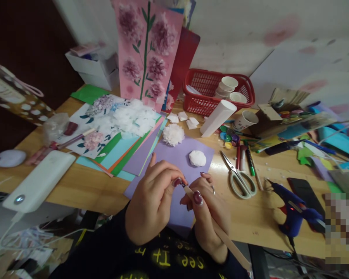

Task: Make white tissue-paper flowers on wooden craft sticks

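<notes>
A thin pale strip (231,248) runs from my fingertips down across my right palm toward the wrist. Thumb and finger of my left hand (154,197) pinch its upper end. My right hand (208,211) is closed on the same strip, thumb on top, just right of the left fingertips. Both hands are over a purple sheet (200,149). On that sheet, beyond the hands, lie a ruffled white paper flower (173,134) and a smaller white rounded wad (197,158).
Scissors (241,180), pens and a blue glue gun (291,205) lie to the right. Behind stand a red basket (209,102) with cups and a white roll (219,116). Coloured papers (113,155) and a white power bank (40,178) are at the left.
</notes>
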Action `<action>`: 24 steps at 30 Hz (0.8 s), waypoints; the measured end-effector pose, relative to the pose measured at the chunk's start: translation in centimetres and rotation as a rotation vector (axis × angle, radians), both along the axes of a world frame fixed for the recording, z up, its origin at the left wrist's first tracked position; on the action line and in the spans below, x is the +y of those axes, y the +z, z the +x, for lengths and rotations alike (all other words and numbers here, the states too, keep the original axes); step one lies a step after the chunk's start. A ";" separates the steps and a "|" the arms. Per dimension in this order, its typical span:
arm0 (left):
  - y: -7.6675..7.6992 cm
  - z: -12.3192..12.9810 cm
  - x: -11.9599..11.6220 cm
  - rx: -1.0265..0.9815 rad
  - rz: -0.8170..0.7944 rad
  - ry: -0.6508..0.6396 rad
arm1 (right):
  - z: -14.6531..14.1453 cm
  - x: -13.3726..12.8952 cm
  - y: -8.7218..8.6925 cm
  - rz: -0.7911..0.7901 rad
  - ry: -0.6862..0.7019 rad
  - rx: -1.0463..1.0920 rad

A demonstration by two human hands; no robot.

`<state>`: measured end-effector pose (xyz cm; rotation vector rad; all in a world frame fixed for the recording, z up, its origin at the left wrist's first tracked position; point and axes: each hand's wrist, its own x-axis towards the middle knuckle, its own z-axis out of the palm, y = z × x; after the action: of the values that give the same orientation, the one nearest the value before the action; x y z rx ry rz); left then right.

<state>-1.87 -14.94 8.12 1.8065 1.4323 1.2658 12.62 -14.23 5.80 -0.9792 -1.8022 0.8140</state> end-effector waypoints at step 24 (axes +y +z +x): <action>-1.3 -1.3 1.1 -0.012 -0.107 -0.140 | 0.2 0.3 -0.9 0.051 -0.007 -0.134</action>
<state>-3.16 -13.83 6.79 1.7904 1.3169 1.1078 12.81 -13.92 4.86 -1.0267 -1.9239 0.7085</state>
